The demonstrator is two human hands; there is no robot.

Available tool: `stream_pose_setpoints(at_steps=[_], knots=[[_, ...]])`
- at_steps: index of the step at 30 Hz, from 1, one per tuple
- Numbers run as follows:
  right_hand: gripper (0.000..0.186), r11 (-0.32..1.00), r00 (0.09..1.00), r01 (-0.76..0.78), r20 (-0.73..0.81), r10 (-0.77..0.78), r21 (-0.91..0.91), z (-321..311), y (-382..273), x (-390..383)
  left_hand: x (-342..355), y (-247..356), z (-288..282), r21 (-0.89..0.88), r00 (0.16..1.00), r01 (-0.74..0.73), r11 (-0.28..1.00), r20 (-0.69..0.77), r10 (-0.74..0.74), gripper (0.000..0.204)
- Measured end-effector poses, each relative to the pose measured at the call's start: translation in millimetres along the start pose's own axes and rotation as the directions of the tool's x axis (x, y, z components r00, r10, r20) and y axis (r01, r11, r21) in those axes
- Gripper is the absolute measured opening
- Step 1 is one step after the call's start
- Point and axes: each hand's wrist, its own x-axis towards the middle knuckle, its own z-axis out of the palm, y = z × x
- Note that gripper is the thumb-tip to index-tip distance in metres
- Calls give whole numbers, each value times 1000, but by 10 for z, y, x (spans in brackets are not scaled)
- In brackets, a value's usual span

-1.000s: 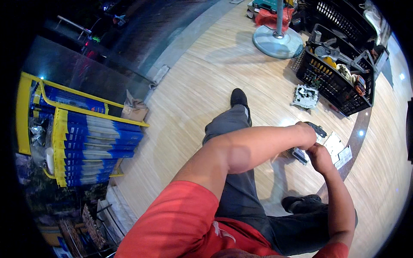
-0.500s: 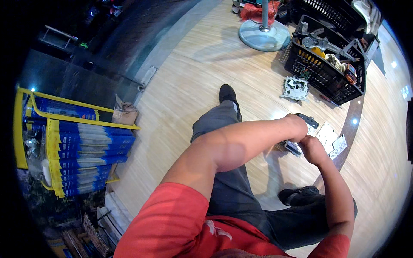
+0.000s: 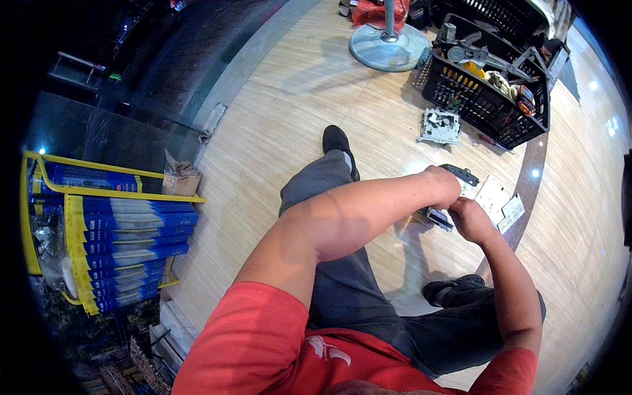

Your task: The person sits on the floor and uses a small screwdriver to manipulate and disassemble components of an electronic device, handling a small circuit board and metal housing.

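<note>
shirt: red, short sleeves, white mark on front | trousers: dark grey | shoes: black | forearms: bare

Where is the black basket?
The black basket sits on the wooden floor at upper right in the head view, beside the round fan base.

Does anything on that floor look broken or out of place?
Yes: a grey stripped-down metal mechanism lies loose on the pale wooden floor beside the black plastic crate, which is crammed with jumbled parts. White flat pieces lie scattered near the hands.
</note>
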Motion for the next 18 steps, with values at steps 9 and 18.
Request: stream_pose_setpoints(at_steps=[9, 18], knots=[[13, 993, 991, -120, 61, 120, -10, -90, -116, 11, -26, 9, -5, -3, 1000, -7, 1000, -8, 7, 27], [16, 998, 997, -70, 16, 70, -11, -90, -88, 11, -48, 25, -28, -32, 1000, 18, 999, -5, -18, 25]])
